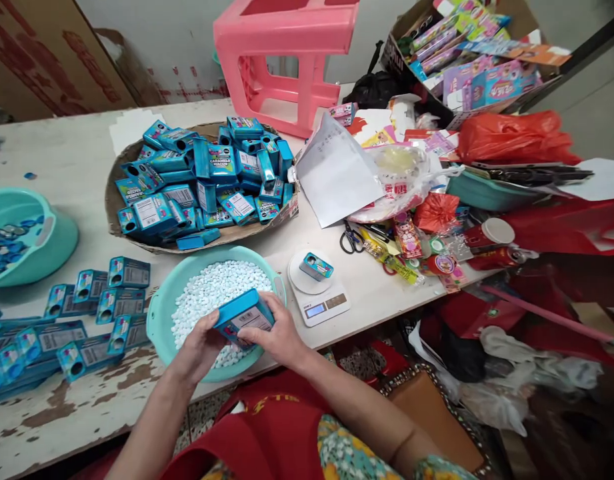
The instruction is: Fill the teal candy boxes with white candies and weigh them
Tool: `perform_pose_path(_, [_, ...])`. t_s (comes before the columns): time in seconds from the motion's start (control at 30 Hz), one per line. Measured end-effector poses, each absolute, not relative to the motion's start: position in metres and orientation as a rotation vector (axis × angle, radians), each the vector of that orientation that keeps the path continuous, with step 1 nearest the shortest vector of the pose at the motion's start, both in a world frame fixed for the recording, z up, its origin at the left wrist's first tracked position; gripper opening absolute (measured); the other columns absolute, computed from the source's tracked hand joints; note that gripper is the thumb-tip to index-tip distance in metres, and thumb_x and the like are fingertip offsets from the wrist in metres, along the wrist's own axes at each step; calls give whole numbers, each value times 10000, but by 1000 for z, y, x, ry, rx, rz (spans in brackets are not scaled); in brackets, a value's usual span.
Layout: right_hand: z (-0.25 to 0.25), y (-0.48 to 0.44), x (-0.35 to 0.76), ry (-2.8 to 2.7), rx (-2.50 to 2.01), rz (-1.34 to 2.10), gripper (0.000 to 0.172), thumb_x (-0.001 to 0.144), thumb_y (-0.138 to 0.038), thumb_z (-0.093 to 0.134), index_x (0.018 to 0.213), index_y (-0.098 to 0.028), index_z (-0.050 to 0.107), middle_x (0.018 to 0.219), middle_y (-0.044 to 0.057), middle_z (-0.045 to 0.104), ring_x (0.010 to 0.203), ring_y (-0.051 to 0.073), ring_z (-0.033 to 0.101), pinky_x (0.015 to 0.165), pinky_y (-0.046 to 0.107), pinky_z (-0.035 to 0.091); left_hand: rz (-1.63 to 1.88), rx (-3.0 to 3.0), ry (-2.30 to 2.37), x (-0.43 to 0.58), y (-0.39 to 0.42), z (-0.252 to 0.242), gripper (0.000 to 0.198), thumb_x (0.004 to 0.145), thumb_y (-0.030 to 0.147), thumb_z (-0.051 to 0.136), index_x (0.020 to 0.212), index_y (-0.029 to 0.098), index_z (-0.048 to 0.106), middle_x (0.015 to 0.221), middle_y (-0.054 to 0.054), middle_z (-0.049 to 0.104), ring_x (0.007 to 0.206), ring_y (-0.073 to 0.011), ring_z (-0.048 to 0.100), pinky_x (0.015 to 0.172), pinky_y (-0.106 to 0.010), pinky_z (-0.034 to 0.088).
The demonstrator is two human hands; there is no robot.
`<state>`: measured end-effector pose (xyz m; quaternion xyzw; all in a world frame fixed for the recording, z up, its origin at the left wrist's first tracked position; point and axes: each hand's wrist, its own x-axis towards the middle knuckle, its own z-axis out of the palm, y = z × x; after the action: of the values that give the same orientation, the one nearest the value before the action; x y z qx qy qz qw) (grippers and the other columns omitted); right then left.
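Seen from your head camera, you hold a small blue candy tin with both hands directly over a teal basin heaped with white pellet candies, a position that lets anything spilling from the tin drop back into the heap rather than onto the worn white table. Your left hand cups the tin from below and behind, its fingers closed against the underside, while your right hand clamps over the near end, thumb and fingers pressed to the labelled face; both grips are closed on the tin, which sits tilted with one corner raised. Just beside the basin to your right, a small digital kitchen scale carries another blue tin on its round platform, within easy reach of the hand nearest it. Beyond the basin, a shallow woven tray holds a loose pile of matching blue tins, and to your left more tins lie in flat rows on the table, laid face up. A second teal basin at the far left holds small blue caps; you cannot tell more about them. Scissors, a sheet of paper and a pink plastic stool crowd the far side.
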<state>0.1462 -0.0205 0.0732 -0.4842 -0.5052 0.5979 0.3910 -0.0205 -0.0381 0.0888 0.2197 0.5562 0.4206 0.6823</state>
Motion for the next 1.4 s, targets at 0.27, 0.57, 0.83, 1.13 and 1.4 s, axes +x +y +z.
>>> perform_pose_path(0.27, [68, -41, 166, -1056, -1240, 1719, 462, 564, -374, 835, 927, -197, 611, 857, -9, 676, 816, 186, 632, 778, 312, 507, 744, 1220, 1855, -54, -16, 44, 519, 817, 593, 451, 1084, 190, 639, 1192, -136, 597, 1149, -324, 499, 941, -439, 408])
perform_pose_path(0.57, [69, -43, 186, -939, -1316, 1664, 434, 611, -372, 799, 960, -219, 591, 892, 12, 702, 838, 213, 657, 795, 373, 539, 181, 1608, 2096, -17, 22, -18, 621, 805, 675, 383, 1151, 196, 575, 1156, -170, 550, 1073, -335, 507, 868, -425, 392])
perform_pose_path(0.83, [74, -40, 204, -433, -1282, 1982, 427, 700, -377, 727, 1074, -231, 579, 1058, 62, 693, 860, 212, 671, 734, 379, 546, 244, 1680, 2077, -14, 2, -13, 318, 857, 468, 414, 861, 231, 626, 896, -71, 645, 847, -231, 591, 732, -307, 401])
perform_pose_path(1.13, [65, -93, 292, -1271, -1820, 1750, 576, 693, -264, 659, 1233, -212, 468, 1124, 81, 654, 968, 249, 636, 817, 393, 480, 1006, 593, 1610, -27, 11, -11, 249, 624, 395, 665, 717, 178, 585, 593, 11, 559, 475, -124, 486, 435, -219, 345])
perform_pose_path(1.4, [50, -83, 235, -2494, -2091, 748, 204, 704, -156, 625, 904, -194, 605, 896, 107, 668, 869, 268, 605, 735, 333, 387, 1136, 87, 1119, -39, 12, 16, 214, 737, 368, 573, 713, 168, 502, 619, -5, 538, 430, -84, 477, 338, -169, 301])
